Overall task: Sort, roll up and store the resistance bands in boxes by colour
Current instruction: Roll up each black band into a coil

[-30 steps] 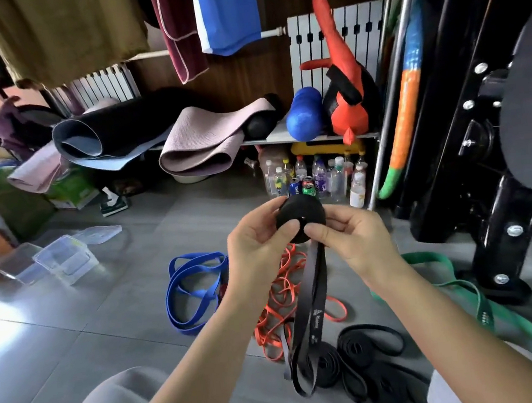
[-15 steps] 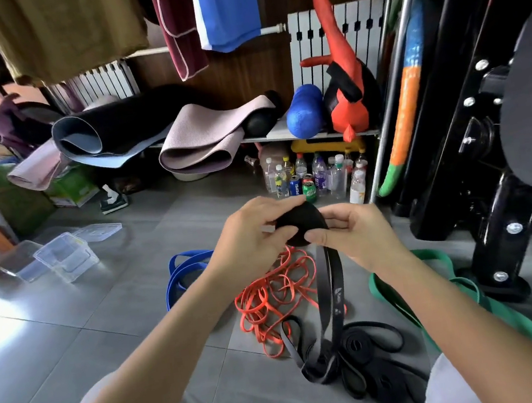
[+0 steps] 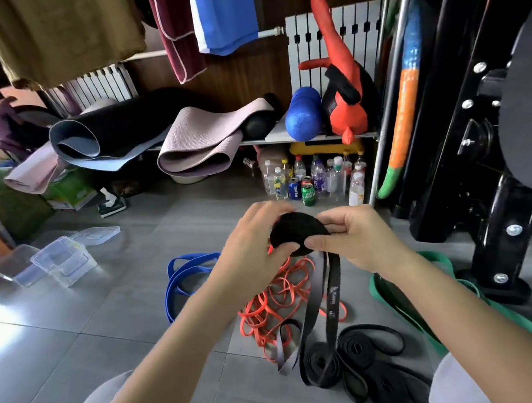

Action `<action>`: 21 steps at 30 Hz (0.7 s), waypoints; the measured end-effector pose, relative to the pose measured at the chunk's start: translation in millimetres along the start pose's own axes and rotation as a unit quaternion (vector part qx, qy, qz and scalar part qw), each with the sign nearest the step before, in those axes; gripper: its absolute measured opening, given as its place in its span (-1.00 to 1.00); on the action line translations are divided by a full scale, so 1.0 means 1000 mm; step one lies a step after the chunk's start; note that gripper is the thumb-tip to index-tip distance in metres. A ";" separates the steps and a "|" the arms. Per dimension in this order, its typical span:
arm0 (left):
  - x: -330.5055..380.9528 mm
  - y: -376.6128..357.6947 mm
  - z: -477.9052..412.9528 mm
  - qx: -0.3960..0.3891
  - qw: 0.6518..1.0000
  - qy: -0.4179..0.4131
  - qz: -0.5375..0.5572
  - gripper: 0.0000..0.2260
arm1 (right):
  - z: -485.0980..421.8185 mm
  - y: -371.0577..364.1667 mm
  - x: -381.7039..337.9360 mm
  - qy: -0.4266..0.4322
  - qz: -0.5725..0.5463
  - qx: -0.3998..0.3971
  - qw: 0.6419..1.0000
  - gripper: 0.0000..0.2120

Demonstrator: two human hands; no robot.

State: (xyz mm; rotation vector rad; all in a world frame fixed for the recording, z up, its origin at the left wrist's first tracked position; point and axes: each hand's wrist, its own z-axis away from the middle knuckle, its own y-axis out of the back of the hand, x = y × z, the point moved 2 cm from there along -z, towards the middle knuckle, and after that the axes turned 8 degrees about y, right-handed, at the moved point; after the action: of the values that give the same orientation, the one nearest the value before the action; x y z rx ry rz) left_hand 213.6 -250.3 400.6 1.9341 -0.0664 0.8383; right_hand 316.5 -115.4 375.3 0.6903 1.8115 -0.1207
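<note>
Black rubber, wound into a tight roll (image 3: 296, 232), sits between my two hands, held up over the grey floor (image 3: 74, 339). My left hand (image 3: 249, 254) reaches in from the lower left on an outstretched forearm. Its fingers curl over the top and left side of the roll, and its thumb presses the near face. My right hand (image 3: 358, 240) comes in from the lower right and pinches the roll's right edge between thumb and forefinger, the other fingers folded behind.

The loose tail (image 3: 332, 296) of the band hangs down from the roll as two strips side by side. Its lower end lies among the other black bands (image 3: 368, 355) on the floor.

My fingers cover the far side of the roll, and my left fingertips are blurred. The white print on the tail is too small to read.

My left forearm hides part of the blue band (image 3: 183, 273), and my right arm crosses the green band (image 3: 401, 295). The orange bands (image 3: 278, 296) lie in a tangle beneath my hands. The clear boxes (image 3: 63, 264) stand well apart on the left, and I cannot tell what is inside them.
</note>
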 end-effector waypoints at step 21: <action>0.016 -0.014 0.003 0.125 0.825 0.138 0.534 -0.66 | -0.005 -0.009 -0.017 0.039 -0.168 0.122 0.977 -0.74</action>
State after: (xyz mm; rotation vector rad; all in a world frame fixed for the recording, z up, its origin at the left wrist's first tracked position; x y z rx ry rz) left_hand 233.0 -240.8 398.7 1.9150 -0.9808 1.9263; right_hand 311.3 -126.9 389.8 0.5587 1.9978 -0.5555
